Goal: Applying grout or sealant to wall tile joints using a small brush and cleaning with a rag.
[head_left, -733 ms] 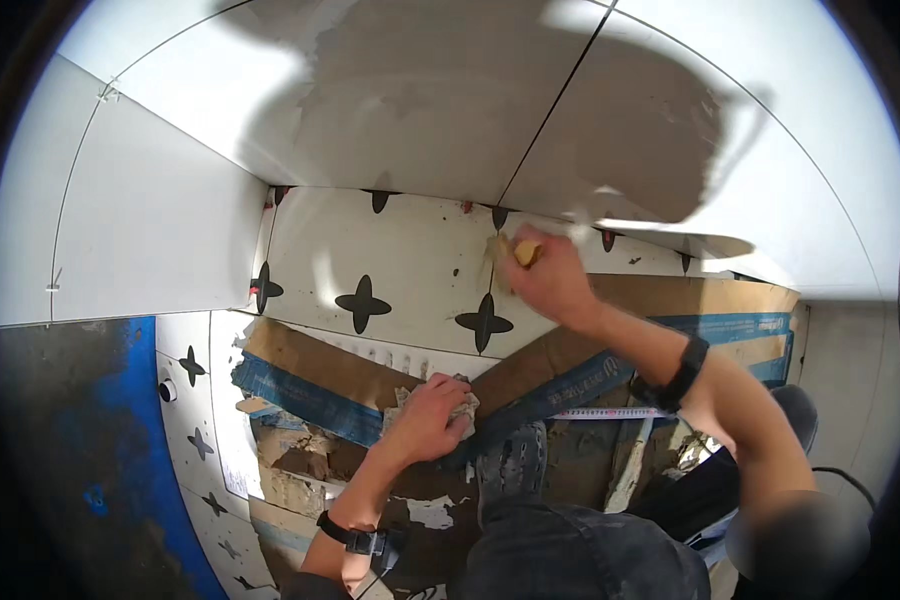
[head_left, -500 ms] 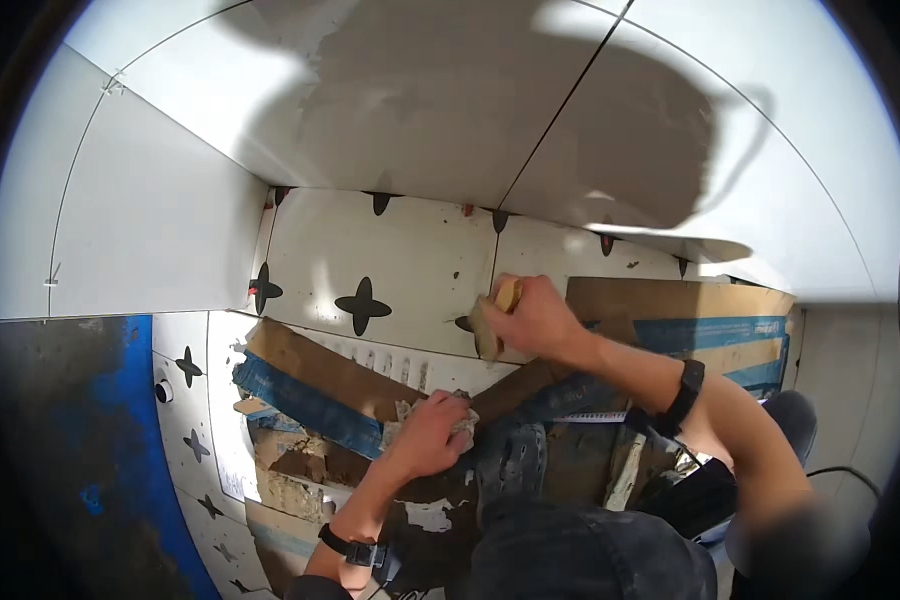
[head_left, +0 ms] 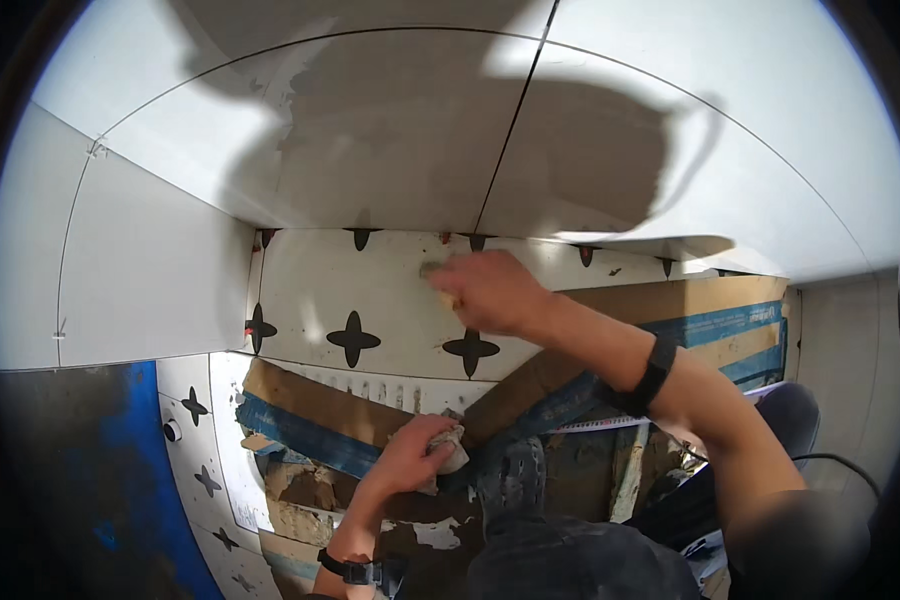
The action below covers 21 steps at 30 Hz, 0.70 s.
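My right hand (head_left: 495,288) is closed around a small tan pad (head_left: 448,299) that looks like a sponge. It is over the white floor tile (head_left: 305,275) with black cross shapes, near the foot of the wall; the fingers hide most of the pad, and its end is smeared by motion. Lower down, my left hand (head_left: 410,455) grips a crumpled greyish rag (head_left: 455,450). This hand rests where two brown cardboard strips (head_left: 315,390) with blue print meet. One black cross (head_left: 470,350) lies just below my right hand.
Large white wall tiles (head_left: 390,150) rise ahead, with my shadow across them. A side wall (head_left: 150,260) stands at left, above a blue-and-dark surface (head_left: 100,450). A slotted white strip (head_left: 355,385) runs along the cardboard. At right are a tape measure (head_left: 600,424) and a black cable (head_left: 840,462).
My right hand has moved left and toward the wall with the tan pad, uncovering a black cross. My left hand keeps its hold on the rag. The view has shifted slightly.
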Each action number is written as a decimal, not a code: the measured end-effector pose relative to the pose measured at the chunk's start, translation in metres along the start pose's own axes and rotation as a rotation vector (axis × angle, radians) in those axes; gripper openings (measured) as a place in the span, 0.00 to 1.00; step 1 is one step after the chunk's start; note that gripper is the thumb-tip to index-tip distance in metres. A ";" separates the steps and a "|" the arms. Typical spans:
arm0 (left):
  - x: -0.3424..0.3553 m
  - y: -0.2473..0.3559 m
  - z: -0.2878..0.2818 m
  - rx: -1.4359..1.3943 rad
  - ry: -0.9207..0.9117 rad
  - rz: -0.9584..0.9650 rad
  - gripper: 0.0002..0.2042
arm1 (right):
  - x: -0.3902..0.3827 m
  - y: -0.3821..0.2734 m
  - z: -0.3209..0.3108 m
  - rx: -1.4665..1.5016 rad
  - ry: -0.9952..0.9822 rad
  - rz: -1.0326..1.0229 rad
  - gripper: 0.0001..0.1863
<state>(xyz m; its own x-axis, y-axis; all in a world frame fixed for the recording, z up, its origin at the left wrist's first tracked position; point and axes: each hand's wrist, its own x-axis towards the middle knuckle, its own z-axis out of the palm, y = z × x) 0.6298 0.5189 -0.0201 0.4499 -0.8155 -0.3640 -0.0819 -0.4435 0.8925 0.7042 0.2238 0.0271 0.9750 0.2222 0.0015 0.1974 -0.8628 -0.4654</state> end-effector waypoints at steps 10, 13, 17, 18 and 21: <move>0.020 0.030 -0.035 0.020 0.046 0.028 0.17 | 0.021 0.056 0.002 0.068 0.137 0.100 0.11; 0.010 0.033 -0.039 0.031 0.046 -0.014 0.17 | 0.017 0.029 0.030 0.117 -0.025 -0.059 0.10; -0.001 0.034 -0.044 -0.066 0.091 -0.128 0.17 | 0.008 0.018 0.015 0.050 0.068 0.021 0.09; 0.003 0.035 -0.043 -0.062 0.072 -0.111 0.17 | 0.002 0.027 0.015 0.037 0.051 0.075 0.08; 0.007 0.041 -0.044 -0.067 0.124 -0.129 0.15 | -0.022 0.031 0.003 0.056 -0.065 0.086 0.07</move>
<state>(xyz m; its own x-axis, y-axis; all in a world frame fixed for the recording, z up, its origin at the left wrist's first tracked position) 0.6692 0.5118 0.0255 0.5597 -0.6993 -0.4447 0.0410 -0.5126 0.8577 0.6882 0.1941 0.0098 0.9791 0.1787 -0.0971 0.1053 -0.8538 -0.5099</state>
